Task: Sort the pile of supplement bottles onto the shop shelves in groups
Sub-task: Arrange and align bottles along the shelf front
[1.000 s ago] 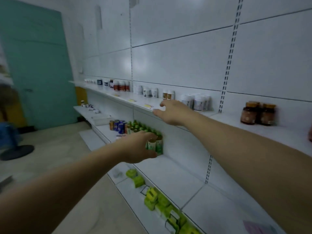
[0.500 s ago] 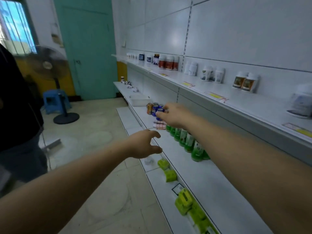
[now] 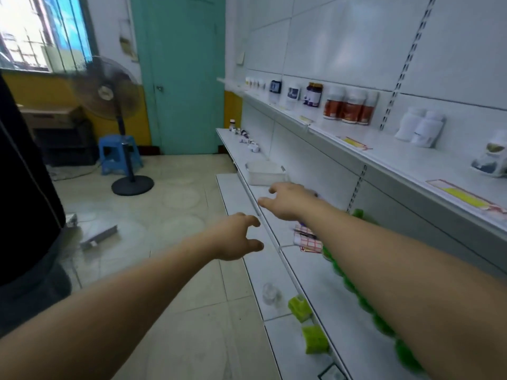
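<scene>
White shop shelves run along the right wall. The top shelf (image 3: 384,149) carries red-labelled bottles (image 3: 348,108), white bottles (image 3: 421,128) and a dark purple bottle (image 3: 313,94). A row of green bottles (image 3: 381,325) stands on the middle shelf (image 3: 323,272), mostly behind my right forearm. My right hand (image 3: 288,200) stretches out over the middle shelf, fingers spread and holding nothing. My left hand (image 3: 237,237) hangs in front of the shelf edge, fingers loosely curled, also holding nothing. Small bottles (image 3: 247,138) lie at the far end of the middle shelf.
A white tray (image 3: 264,172) sits on the middle shelf beyond my right hand. Green boxes (image 3: 307,322) lie on the bottom shelf. A standing fan (image 3: 120,127), a blue stool (image 3: 116,153) and a teal door (image 3: 181,75) are on the left. A person in dark clothes (image 3: 24,187) stands close at left.
My view has swung left along the shelves. My right hand came down from the top shelf and now reaches over the middle one. My left hand has left the green bottles.
</scene>
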The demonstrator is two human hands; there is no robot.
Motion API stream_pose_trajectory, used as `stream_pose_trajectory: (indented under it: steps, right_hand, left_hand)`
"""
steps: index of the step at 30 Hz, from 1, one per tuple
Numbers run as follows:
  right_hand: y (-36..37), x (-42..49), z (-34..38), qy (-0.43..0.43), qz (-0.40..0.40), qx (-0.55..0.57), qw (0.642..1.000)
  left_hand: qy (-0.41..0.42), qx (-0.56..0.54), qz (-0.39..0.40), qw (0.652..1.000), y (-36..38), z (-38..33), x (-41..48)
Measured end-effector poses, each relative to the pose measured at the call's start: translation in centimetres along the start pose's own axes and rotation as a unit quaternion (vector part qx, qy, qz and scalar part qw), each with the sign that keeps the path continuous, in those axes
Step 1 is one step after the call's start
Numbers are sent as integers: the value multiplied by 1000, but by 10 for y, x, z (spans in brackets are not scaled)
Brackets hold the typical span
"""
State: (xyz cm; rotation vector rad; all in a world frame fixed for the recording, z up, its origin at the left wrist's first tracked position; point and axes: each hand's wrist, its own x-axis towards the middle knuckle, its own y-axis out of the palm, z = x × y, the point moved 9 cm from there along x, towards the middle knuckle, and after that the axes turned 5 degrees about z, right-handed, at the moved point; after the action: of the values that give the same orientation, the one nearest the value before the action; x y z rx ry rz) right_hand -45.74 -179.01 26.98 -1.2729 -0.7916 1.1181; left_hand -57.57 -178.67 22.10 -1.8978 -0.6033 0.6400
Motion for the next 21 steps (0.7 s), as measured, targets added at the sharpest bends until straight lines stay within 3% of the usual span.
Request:
stream_pose_trajectory:
  steps: [8,21]
  right_hand:
    - [-34,215,23,39,1,11,999]
    - [-37,536,-15,56,22,-2,998]
  left_hand:
    - [0,-14,0,1000,-96,119,165]
    - [3,20,18,1000,-175,227,457]
